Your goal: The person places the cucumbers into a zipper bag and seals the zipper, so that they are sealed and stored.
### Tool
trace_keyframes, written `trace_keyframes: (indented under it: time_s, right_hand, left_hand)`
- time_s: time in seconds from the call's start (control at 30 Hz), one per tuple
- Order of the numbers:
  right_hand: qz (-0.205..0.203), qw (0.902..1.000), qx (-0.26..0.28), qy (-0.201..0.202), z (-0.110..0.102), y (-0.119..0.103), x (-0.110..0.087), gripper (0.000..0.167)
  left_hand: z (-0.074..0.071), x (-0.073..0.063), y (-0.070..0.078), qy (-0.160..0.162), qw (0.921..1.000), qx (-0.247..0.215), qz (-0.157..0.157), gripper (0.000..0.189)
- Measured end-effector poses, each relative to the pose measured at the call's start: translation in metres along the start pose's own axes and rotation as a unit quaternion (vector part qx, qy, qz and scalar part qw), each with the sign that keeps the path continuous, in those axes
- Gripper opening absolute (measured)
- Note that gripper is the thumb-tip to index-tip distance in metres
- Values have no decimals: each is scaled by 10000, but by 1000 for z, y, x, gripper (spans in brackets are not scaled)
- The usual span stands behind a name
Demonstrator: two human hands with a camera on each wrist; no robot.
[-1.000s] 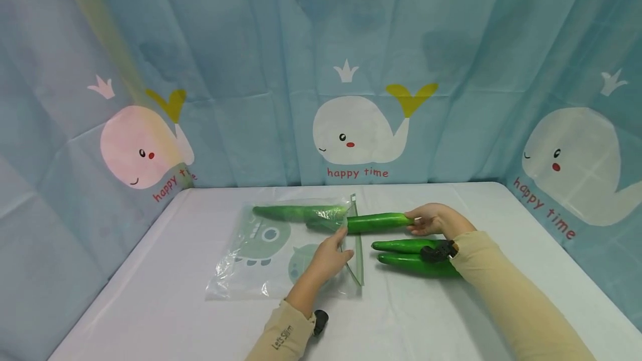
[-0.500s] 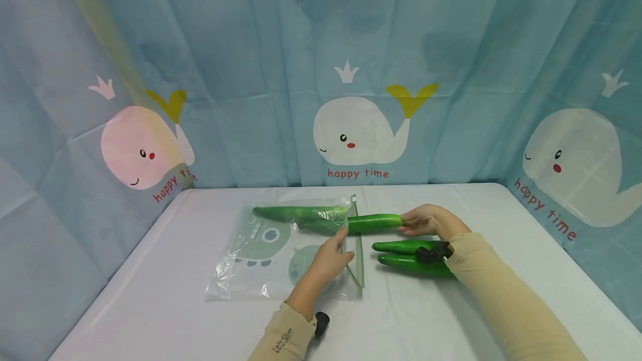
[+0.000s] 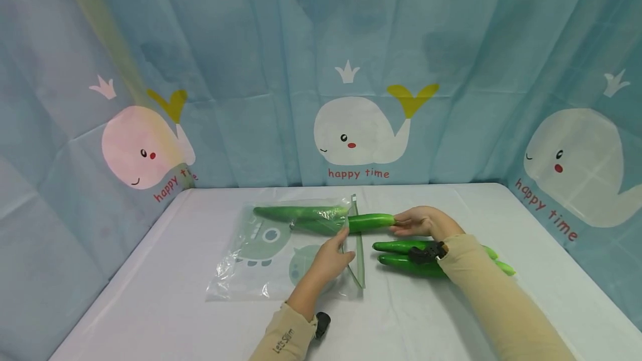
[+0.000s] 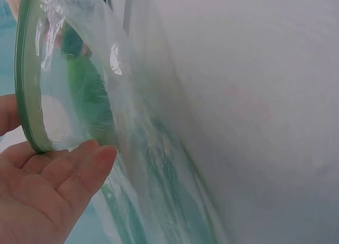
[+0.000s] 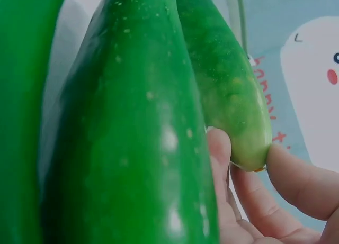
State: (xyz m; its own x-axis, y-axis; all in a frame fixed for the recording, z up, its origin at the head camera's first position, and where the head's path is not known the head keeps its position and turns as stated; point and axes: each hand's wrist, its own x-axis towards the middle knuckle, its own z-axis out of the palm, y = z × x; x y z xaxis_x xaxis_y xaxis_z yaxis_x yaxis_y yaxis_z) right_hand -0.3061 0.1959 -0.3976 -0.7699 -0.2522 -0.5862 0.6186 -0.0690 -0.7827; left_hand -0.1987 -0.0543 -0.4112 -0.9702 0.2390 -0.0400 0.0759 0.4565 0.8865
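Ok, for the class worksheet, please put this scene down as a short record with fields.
Left hand: holds the bag at its opening
Right hand: pinches the held cucumber by its pale end
Held cucumber: partly inside the bag
Second cucumber: inside the bag
Loose cucumbers: two, side by side, partly hidden by the right arm
Backdrop: blue, printed whales

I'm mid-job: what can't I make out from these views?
Head view: part of the nearest loose cucumber, behind the right sleeve.
Right wrist view: both ends of the foremost cucumber, cut off by top and bottom edges.
Left wrist view: outline of the bagged cucumber, blurred through the bag.
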Motion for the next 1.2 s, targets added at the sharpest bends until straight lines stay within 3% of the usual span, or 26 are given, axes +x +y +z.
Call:
trace_keyframes:
  time_s: [0.13,0.73,1.2]
  right_hand:
    - [61,9998,146,-128,2,1,0,11]
    - [401,9968,640,-245,17,3,7,11]
    - [506,9959,556,-507,30,7,18,13]
  left_hand:
    - [0,-1,1,4,10000,20,-38,59]
    - [0,1,3,128,9998,107,-83,59]
    - [-1,1,4,106,9998,99,-101,58]
